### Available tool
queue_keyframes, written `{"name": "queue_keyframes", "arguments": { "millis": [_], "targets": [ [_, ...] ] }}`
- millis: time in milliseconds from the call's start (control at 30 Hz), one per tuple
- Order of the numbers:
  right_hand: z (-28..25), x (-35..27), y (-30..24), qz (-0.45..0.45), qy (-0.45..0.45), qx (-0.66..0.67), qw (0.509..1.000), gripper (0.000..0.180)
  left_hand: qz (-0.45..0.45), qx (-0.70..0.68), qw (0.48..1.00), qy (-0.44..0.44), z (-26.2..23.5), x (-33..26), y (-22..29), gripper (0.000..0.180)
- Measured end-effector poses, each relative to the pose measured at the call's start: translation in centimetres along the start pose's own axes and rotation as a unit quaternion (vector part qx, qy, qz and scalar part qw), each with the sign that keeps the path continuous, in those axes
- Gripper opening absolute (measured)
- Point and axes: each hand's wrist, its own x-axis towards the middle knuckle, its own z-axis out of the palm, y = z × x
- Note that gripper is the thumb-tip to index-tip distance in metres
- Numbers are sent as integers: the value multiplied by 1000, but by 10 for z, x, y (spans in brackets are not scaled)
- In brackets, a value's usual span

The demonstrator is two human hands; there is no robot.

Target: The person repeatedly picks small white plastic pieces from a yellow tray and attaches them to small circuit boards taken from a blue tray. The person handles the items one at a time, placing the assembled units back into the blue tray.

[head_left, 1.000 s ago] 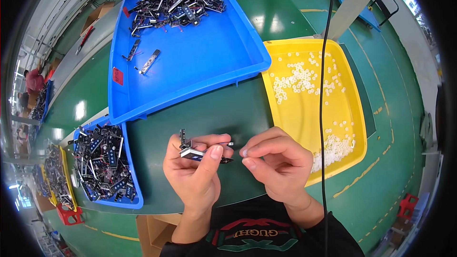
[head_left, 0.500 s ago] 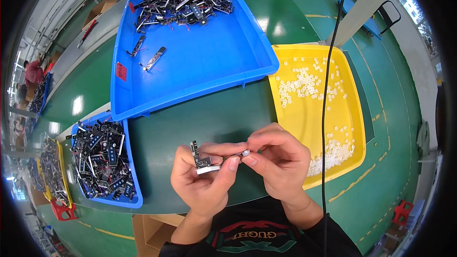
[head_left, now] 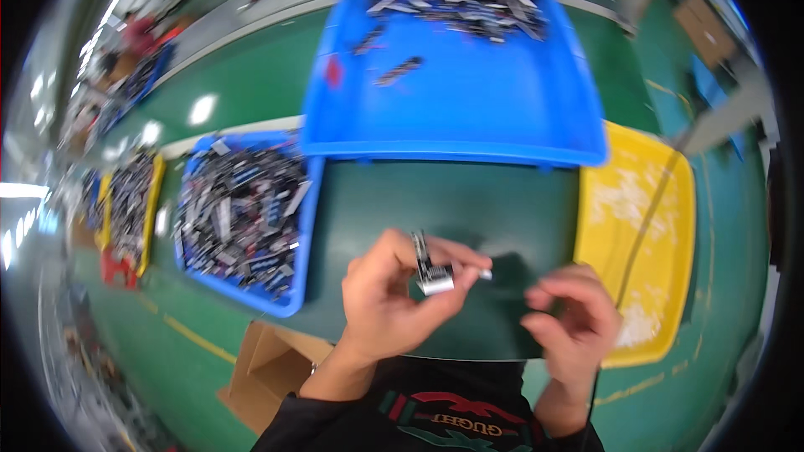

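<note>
Head view shows a small black and silver metal part [head_left: 431,272] pinched upright between the thumb and fingers of the left hand [head_left: 394,301], held just above the dark green table [head_left: 435,201] near the person's chest. The right hand [head_left: 569,326] hangs beside it, apart from the part, its fingers loosely curled; whether they hold anything small I cannot tell through the blur. Judging by how things lie, the work looks well under way but far from finished: the small blue bin [head_left: 243,218] to the left is heaped with similar dark parts, the large blue tray [head_left: 456,105] ahead carries a pile only at its far end with much bare floor, and the yellow tray [head_left: 641,243] to the right has scattered white bits. Room for moving is a modest green patch between the three containers; the big tray's front lip lies just ahead of the hands, the bin's wall is near the left wrist, and the yellow rim sits close by the right hand. A thin cable [head_left: 645,226] crosses the yellow tray.
</note>
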Motion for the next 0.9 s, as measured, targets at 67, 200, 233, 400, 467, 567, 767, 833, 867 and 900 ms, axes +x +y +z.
{"name": "queue_keyframes", "arguments": {
  "millis": [67, 200, 233, 400, 467, 567, 767, 833, 867, 900],
  "targets": [
    [-21, -3, -3, -14, -24, -136, 990, 26, -55, 44, 990, 120, -23, 2, 24, 27],
    [-58, -14, 6, 56, -22, -355, 933, 19, -62, 229, 934, 267, -104, -2, 58, 24],
    [-62, -16, 9, 62, -25, -399, 915, 19, -65, 274, 920, 273, -125, -5, 66, 24],
    [-84, -31, 17, 73, -111, -458, 879, 31, -133, 453, 826, 309, -180, -24, 81, 24],
    [-85, -32, 17, 96, -121, -441, 884, 35, -160, 429, 829, 320, -181, -30, 73, 34],
    [-86, -29, 17, 88, -137, -425, 890, 34, -188, 510, 791, 280, -180, -31, 68, 40],
    [-85, -30, 14, 127, -145, -377, 906, 27, -182, 546, 756, 312, -175, -32, 68, 43],
    [-93, -31, 16, 112, -164, -371, 907, 29, -206, 596, 708, 318, -176, -31, 78, 40],
    [-95, -32, 15, 106, -172, -370, 907, 30, -192, 595, 706, 334, -173, -29, 80, 37],
    [-94, -32, 15, 89, -158, -379, 907, 28, -125, 608, 709, 334, -172, -26, 79, 34]
  ]
}}
